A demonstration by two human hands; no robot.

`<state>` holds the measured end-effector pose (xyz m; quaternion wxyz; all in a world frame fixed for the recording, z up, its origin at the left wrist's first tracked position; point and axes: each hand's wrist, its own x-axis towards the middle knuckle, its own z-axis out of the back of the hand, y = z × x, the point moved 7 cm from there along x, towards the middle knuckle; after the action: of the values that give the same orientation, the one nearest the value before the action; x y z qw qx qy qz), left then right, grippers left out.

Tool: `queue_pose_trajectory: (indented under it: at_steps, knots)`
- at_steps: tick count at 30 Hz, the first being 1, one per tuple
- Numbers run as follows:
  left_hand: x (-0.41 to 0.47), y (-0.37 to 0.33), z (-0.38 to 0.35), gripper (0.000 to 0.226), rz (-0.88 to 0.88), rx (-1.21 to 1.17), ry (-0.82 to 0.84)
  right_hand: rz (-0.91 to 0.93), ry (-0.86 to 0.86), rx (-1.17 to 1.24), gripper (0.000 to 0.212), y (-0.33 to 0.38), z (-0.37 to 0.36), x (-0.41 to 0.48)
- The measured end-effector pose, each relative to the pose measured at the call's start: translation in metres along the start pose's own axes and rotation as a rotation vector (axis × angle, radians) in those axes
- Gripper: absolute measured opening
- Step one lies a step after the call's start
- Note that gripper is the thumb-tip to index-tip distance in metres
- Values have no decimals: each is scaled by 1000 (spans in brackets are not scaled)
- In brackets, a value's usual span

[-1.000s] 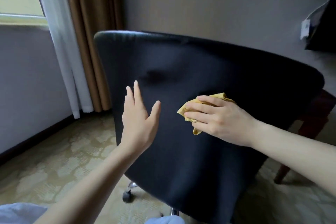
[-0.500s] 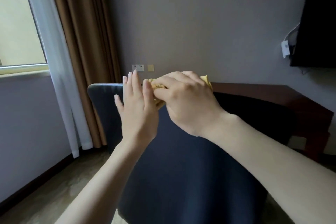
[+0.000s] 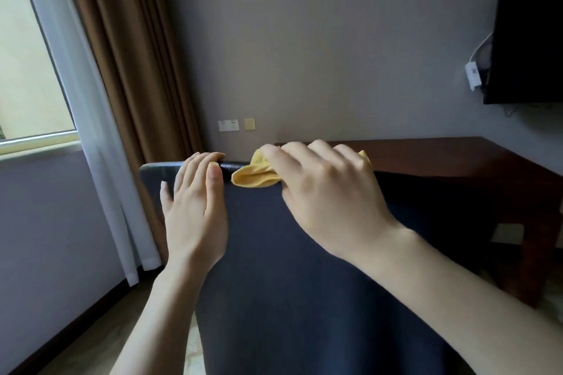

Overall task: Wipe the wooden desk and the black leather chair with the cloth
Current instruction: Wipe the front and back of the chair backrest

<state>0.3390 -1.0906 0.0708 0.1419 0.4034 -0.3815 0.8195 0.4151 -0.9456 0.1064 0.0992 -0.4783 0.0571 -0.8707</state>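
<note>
The back of the black leather chair (image 3: 289, 268) fills the lower middle of the view. My right hand (image 3: 326, 195) presses a bunched yellow cloth (image 3: 254, 175) onto the chair's top edge. My left hand (image 3: 195, 210) lies flat on the chair back just left of the cloth, its fingers curled over the top edge. The dark wooden desk (image 3: 457, 158) stands behind the chair against the wall, its near part hidden by the chair.
Brown and white curtains (image 3: 122, 85) hang by a window at the left. A black television (image 3: 527, 33) is mounted on the wall at the right, with a white adapter beside it. Wall sockets (image 3: 228, 125) sit above the chair. Patterned carpet shows at lower left.
My right hand has carried the cloth from the middle of the chair back up to its top edge. My left hand has risen too, and its fingers now hook over the edge.
</note>
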Motion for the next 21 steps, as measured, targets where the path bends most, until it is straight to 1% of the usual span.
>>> queue_pose_trajectory:
  at_steps: [2,5,7,10,12,14,17,19,21]
  knots:
    - [-1,-1,-3,63,5,-10,11,-39,-48,-9,38,-19,9,-15]
    - [-2,-3,-5,63,-7,14,50,-107,-120,9,41,-49,28,-39]
    - [-2,-5,-5,58,-27,42,74,-189,-124,30,40,-75,40,-55]
    - [-5,-8,-2,56,-45,42,67,-382,-106,153,29,-118,50,-82]
    - [-6,-14,-3,56,-35,25,55,-470,-71,237,23,-135,52,-95]
    - [-8,-19,-4,56,-15,18,48,-501,-26,234,24,-138,52,-96]
    - [-9,-26,-5,56,-1,53,55,-518,-5,175,34,-129,51,-86]
    - [-10,-29,-6,61,-18,102,86,-509,3,107,39,-119,47,-76]
    - [-12,-32,-7,67,-46,141,110,-476,-11,-4,38,-104,46,-64]
